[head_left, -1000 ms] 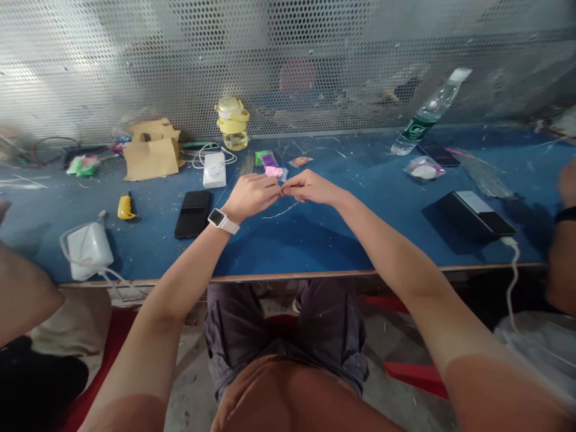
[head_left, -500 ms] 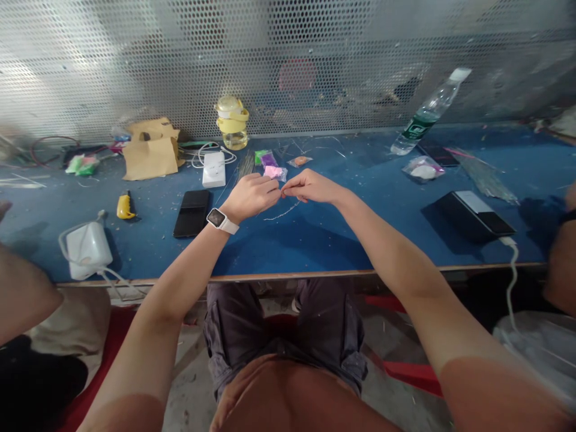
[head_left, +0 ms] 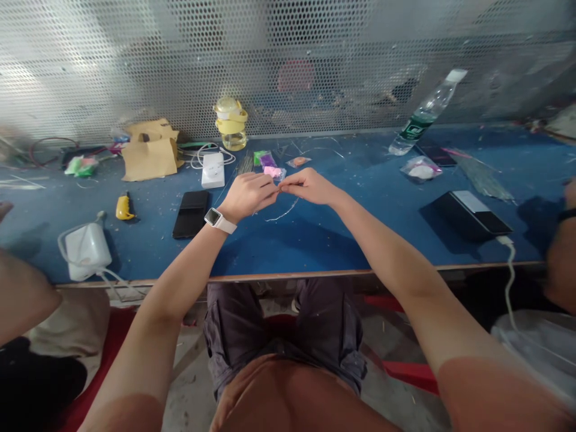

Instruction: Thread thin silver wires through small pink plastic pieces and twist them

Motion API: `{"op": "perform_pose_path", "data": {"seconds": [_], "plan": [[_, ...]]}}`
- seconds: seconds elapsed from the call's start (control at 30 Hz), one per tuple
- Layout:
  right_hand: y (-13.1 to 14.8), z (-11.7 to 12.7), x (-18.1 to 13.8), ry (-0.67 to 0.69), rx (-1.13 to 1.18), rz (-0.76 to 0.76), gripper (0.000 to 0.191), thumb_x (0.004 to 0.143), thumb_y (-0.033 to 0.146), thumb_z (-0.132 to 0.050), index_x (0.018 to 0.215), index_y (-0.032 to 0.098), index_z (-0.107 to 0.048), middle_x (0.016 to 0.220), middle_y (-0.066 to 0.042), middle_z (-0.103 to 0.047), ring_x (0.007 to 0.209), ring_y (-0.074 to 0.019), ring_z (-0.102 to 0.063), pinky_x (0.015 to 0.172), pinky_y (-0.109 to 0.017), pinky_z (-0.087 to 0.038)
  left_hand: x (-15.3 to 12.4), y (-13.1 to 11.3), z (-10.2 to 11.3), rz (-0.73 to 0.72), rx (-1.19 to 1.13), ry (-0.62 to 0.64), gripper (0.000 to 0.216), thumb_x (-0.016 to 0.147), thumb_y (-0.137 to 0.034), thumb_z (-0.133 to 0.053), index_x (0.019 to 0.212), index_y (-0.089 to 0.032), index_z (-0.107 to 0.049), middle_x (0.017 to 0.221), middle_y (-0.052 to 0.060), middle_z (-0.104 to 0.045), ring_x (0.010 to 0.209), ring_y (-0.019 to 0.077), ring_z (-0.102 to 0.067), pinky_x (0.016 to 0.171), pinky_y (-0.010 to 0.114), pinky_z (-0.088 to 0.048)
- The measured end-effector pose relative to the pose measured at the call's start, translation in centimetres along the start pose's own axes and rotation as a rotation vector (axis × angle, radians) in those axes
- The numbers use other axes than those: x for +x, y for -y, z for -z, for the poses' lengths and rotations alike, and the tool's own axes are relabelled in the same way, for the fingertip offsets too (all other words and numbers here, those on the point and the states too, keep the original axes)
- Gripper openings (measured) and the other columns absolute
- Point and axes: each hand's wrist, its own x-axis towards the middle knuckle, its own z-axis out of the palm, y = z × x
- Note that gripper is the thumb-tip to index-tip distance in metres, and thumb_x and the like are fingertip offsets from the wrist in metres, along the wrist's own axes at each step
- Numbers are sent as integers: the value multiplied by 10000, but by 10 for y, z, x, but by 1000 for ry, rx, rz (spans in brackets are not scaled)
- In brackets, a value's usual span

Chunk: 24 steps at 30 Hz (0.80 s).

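Note:
My left hand (head_left: 249,193), with a white watch on its wrist, and my right hand (head_left: 309,185) meet fingertip to fingertip over the blue table (head_left: 315,234). Both pinch a thin pale wire (head_left: 284,212) whose free end trails down onto the table between them. What sits at the pinch is too small to make out. Small bags of pink, purple and green bits (head_left: 269,163) lie just behind my hands, beside a bundle of thin wires (head_left: 245,164).
A black phone (head_left: 191,213), white box (head_left: 213,170), yellow cutter (head_left: 122,207) and white charger (head_left: 87,251) lie left. A yellow jar (head_left: 232,123) and cardboard (head_left: 150,155) stand by the mesh wall. A bottle (head_left: 423,114) and black device (head_left: 470,215) lie right. Other people's arms flank both sides.
My fingertips have closed the small gap between them and drawn together on the wire. The wire's loose end has shifted slightly on the table.

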Motion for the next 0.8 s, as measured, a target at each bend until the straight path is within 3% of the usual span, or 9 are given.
{"op": "perform_pose_path", "data": {"seconds": [0.17,0.33,0.53,0.67,0.8], "plan": [[-6,-4,0,-115,-182,134,402,1113,550,-669,1144,245,-930,887,-61,-863,790,-222,-695,896,-425,-533,0,0,-2,80,-64,-56,273,1134,-275,-673,883,-206,-755,826,33,-749,715,173,-691,640,333,-450],[-5,-5,-1,-212,-323,217,444,1176,581,-585,1134,293,-920,823,-25,-836,737,-210,-577,1069,-522,-483,0,-1,1,186,-177,-80,269,1109,-259,-701,851,-199,-749,841,36,-775,688,148,-676,619,309,-453],[3,-6,-3,-181,-214,215,569,1168,719,-550,1039,266,-870,655,44,-642,666,-169,-496,873,-412,-451,-1,4,4,179,-222,-44,237,1160,-337,-698,1016,-214,-839,985,71,-842,851,184,-783,713,314,-542],[6,-6,-3,-174,-73,157,621,1110,799,-608,1035,231,-847,660,57,-592,608,-132,-432,689,-348,-351,-2,5,2,214,-233,-59,238,1164,-360,-711,1044,-211,-851,989,76,-840,842,183,-787,694,310,-549],[7,-6,-2,-189,-52,162,611,1103,789,-630,1004,227,-848,641,60,-567,613,-128,-420,691,-345,-324,-3,5,0,195,-276,-129,175,1151,-361,-749,1107,-235,-862,1044,69,-853,913,186,-814,705,294,-567]]}}
